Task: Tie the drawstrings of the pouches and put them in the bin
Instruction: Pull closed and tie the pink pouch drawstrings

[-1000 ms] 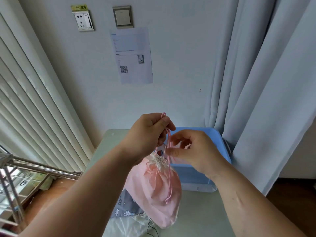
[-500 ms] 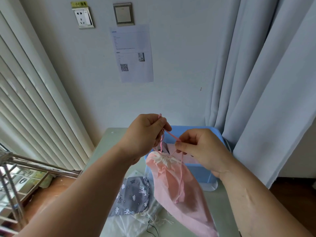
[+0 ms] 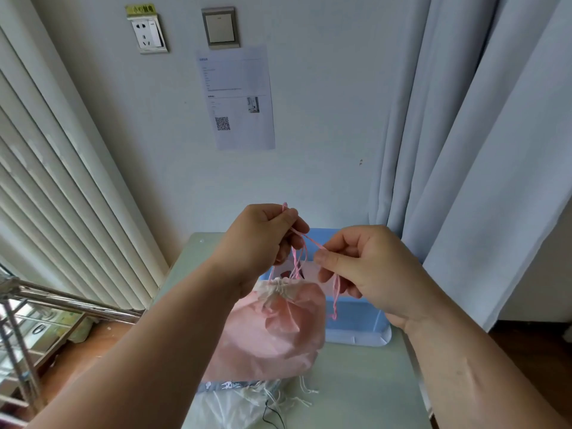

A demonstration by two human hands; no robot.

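A pink pouch (image 3: 272,332) hangs in front of me above the table, its mouth gathered tight at the top. Its pink drawstring (image 3: 305,239) runs taut between my two hands. My left hand (image 3: 263,239) pinches one end, which sticks up above my fist. My right hand (image 3: 362,267) pinches the other strand, whose loose tail dangles below my fingers. Behind the pouch stands the blue bin (image 3: 359,323), with something pink inside. A grey patterned pouch (image 3: 229,386) and a white sheer pouch (image 3: 235,407) lie on the table under the pink one.
The pale green table (image 3: 356,385) is pushed against a white wall. Grey curtains (image 3: 464,150) hang at the right, close to the bin. White vertical blinds (image 3: 55,196) and a metal rack (image 3: 34,305) are at the left.
The pink pouch has swung back from the right and now hangs bunched below my left hand. My right hand has moved a little away from my left hand, pulling the string taut.
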